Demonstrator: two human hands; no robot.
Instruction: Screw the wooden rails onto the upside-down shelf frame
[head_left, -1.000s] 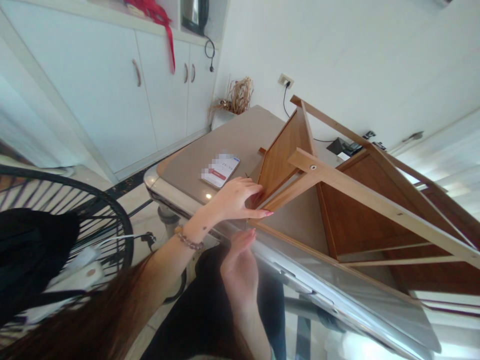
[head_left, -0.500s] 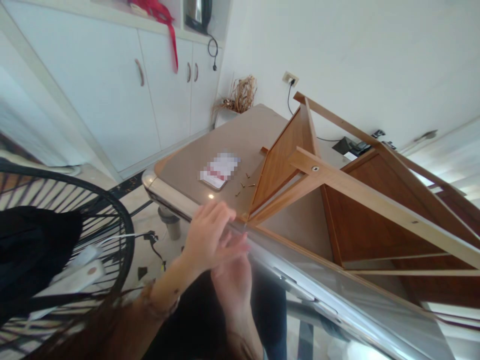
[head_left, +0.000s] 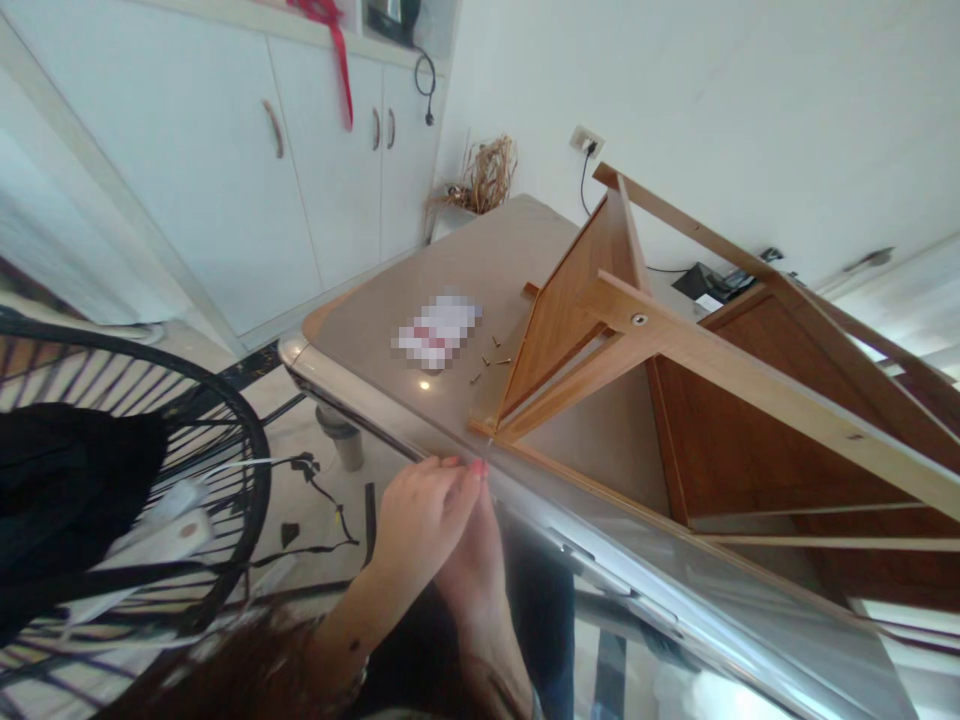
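My left hand [head_left: 421, 510] reaches over the table's near edge, its fingers bent and pressed together. Just below and partly behind it is my right hand [head_left: 474, 560], closed, with its fingertips meeting those of the left. Between the fingertips, at the lower corner of a wooden shelf frame [head_left: 697, 350], there seems to be a thin pale sliver too small to name. The frame lies on its side on the table. Several small brass-coloured screws [head_left: 503, 361] lie beside it, and a blurred-out phone [head_left: 435, 340] is to their left.
The table [head_left: 390, 300] has a shiny metal edge. A round black wire chair [head_left: 251, 430] at left holds dark cloth and a white power strip [head_left: 169, 545]. White cabinets [head_left: 225, 200] and a dried plant [head_left: 487, 175] stand behind. Cables [head_left: 322, 490] trail on the floor.
My hands, blurred with fingers apart half a second ago, have come together and closed at the frame's lower corner. The view has shifted slightly; the frame and screws look unmoved.
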